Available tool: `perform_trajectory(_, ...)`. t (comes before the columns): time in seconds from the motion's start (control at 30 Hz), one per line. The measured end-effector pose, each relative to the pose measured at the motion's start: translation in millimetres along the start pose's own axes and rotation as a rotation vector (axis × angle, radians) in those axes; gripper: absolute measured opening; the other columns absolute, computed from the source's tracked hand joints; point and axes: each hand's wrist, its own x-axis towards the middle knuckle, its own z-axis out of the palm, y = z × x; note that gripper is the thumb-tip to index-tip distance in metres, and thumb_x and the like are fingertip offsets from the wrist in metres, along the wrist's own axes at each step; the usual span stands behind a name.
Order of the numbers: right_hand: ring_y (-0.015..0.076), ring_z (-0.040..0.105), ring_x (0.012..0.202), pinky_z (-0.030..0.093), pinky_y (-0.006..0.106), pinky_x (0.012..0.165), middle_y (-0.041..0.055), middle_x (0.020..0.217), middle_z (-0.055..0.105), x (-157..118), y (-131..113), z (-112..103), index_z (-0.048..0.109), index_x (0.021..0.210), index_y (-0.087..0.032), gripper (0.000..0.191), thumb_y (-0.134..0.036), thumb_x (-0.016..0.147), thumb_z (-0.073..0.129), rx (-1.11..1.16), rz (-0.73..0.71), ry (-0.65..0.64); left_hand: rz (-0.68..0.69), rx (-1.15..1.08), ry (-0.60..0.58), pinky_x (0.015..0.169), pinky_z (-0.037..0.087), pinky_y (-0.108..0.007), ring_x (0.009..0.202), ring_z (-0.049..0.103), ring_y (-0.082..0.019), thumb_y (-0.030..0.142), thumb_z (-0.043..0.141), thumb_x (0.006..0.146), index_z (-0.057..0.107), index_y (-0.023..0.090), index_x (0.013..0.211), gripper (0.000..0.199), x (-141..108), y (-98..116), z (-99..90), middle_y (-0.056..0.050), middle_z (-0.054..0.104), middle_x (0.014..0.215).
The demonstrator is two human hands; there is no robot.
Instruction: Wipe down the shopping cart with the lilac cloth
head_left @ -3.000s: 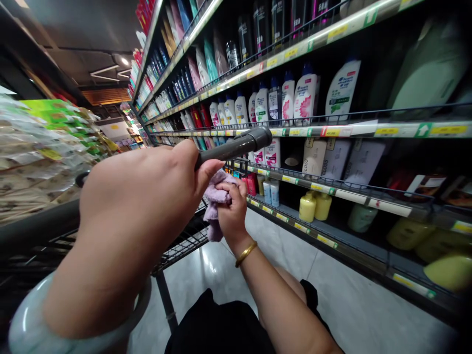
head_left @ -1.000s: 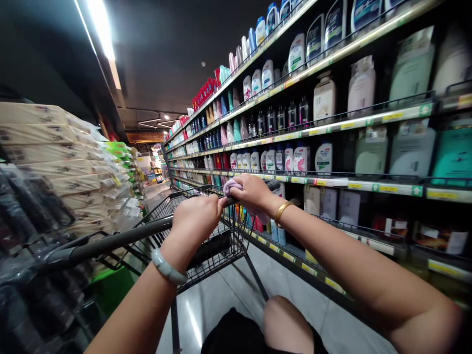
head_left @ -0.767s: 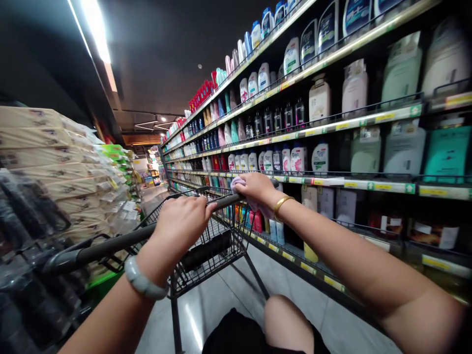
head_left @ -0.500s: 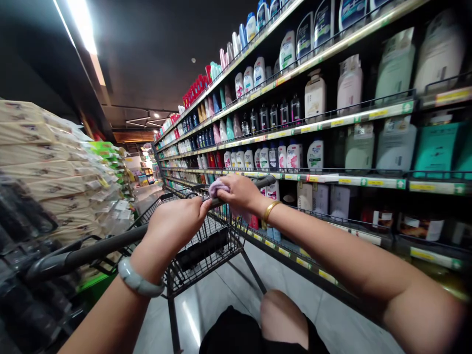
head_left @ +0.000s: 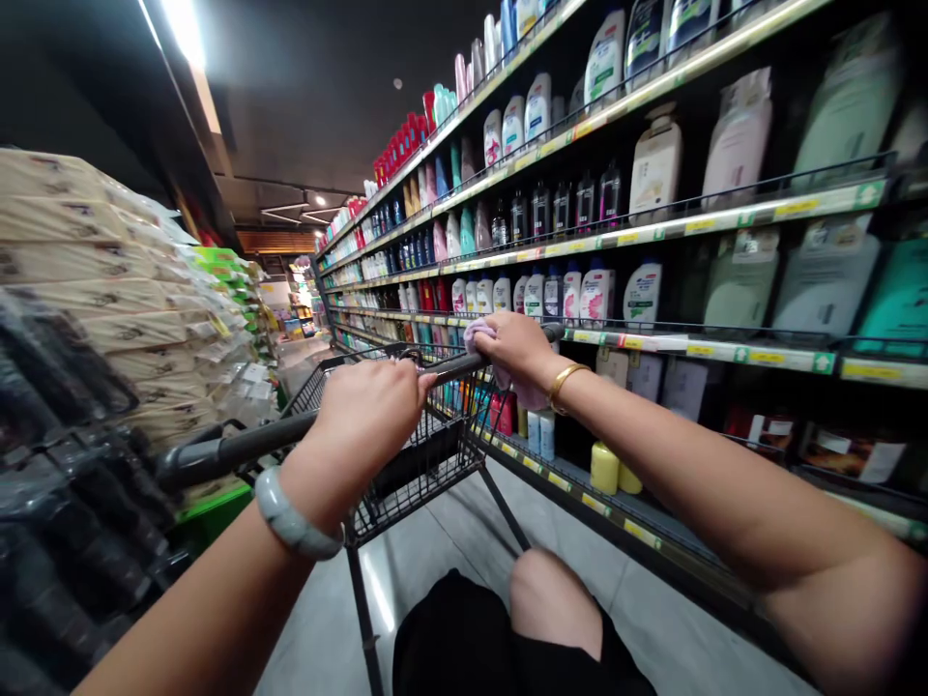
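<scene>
A black wire shopping cart [head_left: 427, 454] stands in front of me, its dark handle bar [head_left: 246, 443] running across the view. My left hand [head_left: 373, 401] is wrapped round the middle of the bar, with a pale jade bangle on the wrist. Farther right, my right hand [head_left: 516, 348] presses a light purple cloth [head_left: 479, 335] against the bar, its fingers closed on it. Part of the cloth hangs below that hand. A gold bangle [head_left: 565, 385] circles the right wrist. The cart's basket shows no goods in the visible part.
Shelves [head_left: 761, 356] of shampoo and other bottles line the right side. On the left are stacked beige packages [head_left: 94, 261], dark hanging goods [head_left: 65, 522] and a green bin [head_left: 210, 517]. Grey tiled floor [head_left: 449, 522] runs below and ahead.
My right hand has slid right along the bar with the cloth, widening the gap between my hands. The shelf bottles appear farther right and larger, and yellow containers now show on the bottom shelf.
</scene>
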Motion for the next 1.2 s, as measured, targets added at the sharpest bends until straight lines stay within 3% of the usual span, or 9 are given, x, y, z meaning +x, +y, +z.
perform_trajectory(0.2,0.0209,0.058,0.101,0.041,0.032,0.088,0.0078,0.109,0.069,-10.8,-15.0,9.8,0.07,0.101,-0.019,0.023,-0.033,0.096,0.053,0.088,-0.334,0.074,-0.012,-0.036,-0.05,0.064,0.046,-0.038,0.088,0.074,-0.035,0.048,0.018,0.106,0.067,0.018,0.101,0.058,4.0,-0.1,0.9,-0.014,0.077,0.094)
perform_trajectory(0.33,0.0209,0.057,0.09,0.041,0.032,0.08,0.0072,0.099,0.068,-6.4,8.1,2.8,0.07,0.096,-0.019,0.022,-0.033,0.095,0.053,0.037,-0.107,0.069,0.045,0.01,-0.013,0.069,0.048,-0.04,0.091,0.074,-0.035,0.045,0.02,0.106,0.065,0.017,0.104,0.053,-1.1,-3.9,-0.5,-0.015,0.076,0.097)
perform_trajectory(0.43,0.0211,0.057,0.087,0.039,0.032,0.077,0.007,0.096,0.069,-7.0,5.5,-0.9,0.072,0.092,-0.02,0.022,-0.035,0.095,0.055,0.016,-0.017,0.077,0.036,0.091,0.006,0.07,0.048,-0.043,0.091,0.073,-0.038,0.05,0.021,0.105,0.064,0.017,0.1,0.055,-10.2,-14.1,-4.4,-0.016,0.076,0.095)
perform_trajectory(0.57,0.0227,0.06,0.105,0.042,0.035,0.09,0.0078,0.118,0.07,-14.5,-20.9,4.3,0.072,0.107,-0.02,0.024,-0.036,0.095,0.058,0.062,-0.347,0.089,0.006,0.067,-0.105,0.063,0.045,-0.042,0.083,0.074,-0.038,0.058,0.015,0.103,0.065,0.02,0.095,0.064,-14.6,-26.1,-5.1,-0.014,0.076,0.091)
perform_trajectory(0.63,0.0235,0.058,0.113,0.042,0.036,0.096,0.0095,0.132,0.066,-15.4,-23.1,7.2,0.071,0.113,-0.019,0.028,-0.036,0.095,0.059,0.08,-0.438,0.102,-0.023,0.016,-0.15,0.061,0.044,-0.04,0.082,0.074,-0.038,0.061,0.015,0.102,0.066,0.021,0.096,0.065,-13.6,-27.0,-4.4,-0.013,0.076,0.091)
perform_trajectory(0.7,0.0228,0.059,0.11,0.043,0.035,0.093,0.0095,0.129,0.067,-13.5,-17.4,7.9,0.072,0.11,-0.018,0.026,-0.035,0.095,0.058,0.09,-0.358,0.109,-0.051,-0.007,-0.156,0.059,0.043,-0.039,0.083,0.074,-0.038,0.062,0.014,0.102,0.066,0.022,0.096,0.066,-12.7,-24.5,-4.6,-0.014,0.076,0.092)
perform_trajectory(0.83,0.0207,0.058,0.092,0.04,0.033,0.081,0.0065,0.101,0.071,-10.5,-22.4,5.5,0.073,0.093,-0.019,0.023,-0.035,0.095,0.056,0.082,-0.145,0.097,-0.073,0.0,-0.109,0.057,0.042,-0.038,0.081,0.073,-0.037,0.061,0.012,0.101,0.068,0.019,0.095,0.07,-11.5,-14.1,-5.9,-0.017,0.076,0.092)
perform_trajectory(1.0,0.0195,0.057,0.098,0.038,0.031,0.085,0.0058,0.107,0.071,-14.2,-55.3,6.4,0.074,0.103,-0.02,0.026,-0.035,0.096,0.054,0.156,-0.34,0.035,0.018,0.012,-0.058,0.065,0.047,-0.04,0.086,0.073,-0.035,0.047,0.015,0.104,0.068,0.017,0.103,0.06,-10.0,-6.8,-5.0,-0.017,0.076,0.101)
perform_trajectory(1.2,0.0206,0.056,0.091,0.037,0.032,0.08,0.0064,0.101,0.069,-10.5,-13.2,2.9,0.072,0.098,-0.02,0.025,-0.035,0.095,0.052,0.11,-0.093,0.064,0.082,0.074,-0.066,0.071,0.049,-0.041,0.088,0.073,-0.035,0.05,0.018,0.103,0.067,0.015,0.105,0.061,-17.9,-21.3,-9.7,-0.019,0.076,0.099)
